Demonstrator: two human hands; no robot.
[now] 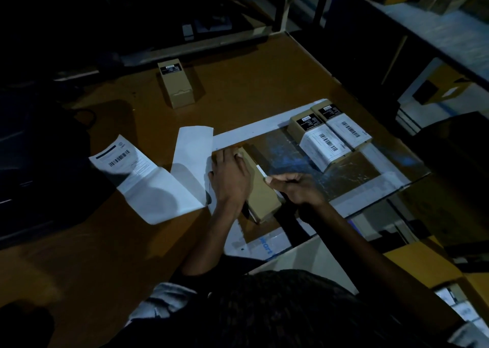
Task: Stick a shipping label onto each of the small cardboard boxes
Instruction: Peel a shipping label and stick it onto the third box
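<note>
Brown bench [79,255], white folded label strip [164,189] at left, two labelled boxes [329,133] side by side at right, one plain kraft box [260,189] at centre, left hand [229,181] spread flat on it, right hand [293,189] pinching white label edge [262,172] against its side

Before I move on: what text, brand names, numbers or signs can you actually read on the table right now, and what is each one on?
"art", blue letters, likely the end of a longer word: white-bordered mat.
Shipping labels on the two labelled boxes: barcodes, print too small to read.
Black stickers on those boxes and on the far box: too blurred.
Label sheet: barcode, text unreadable.
</note>
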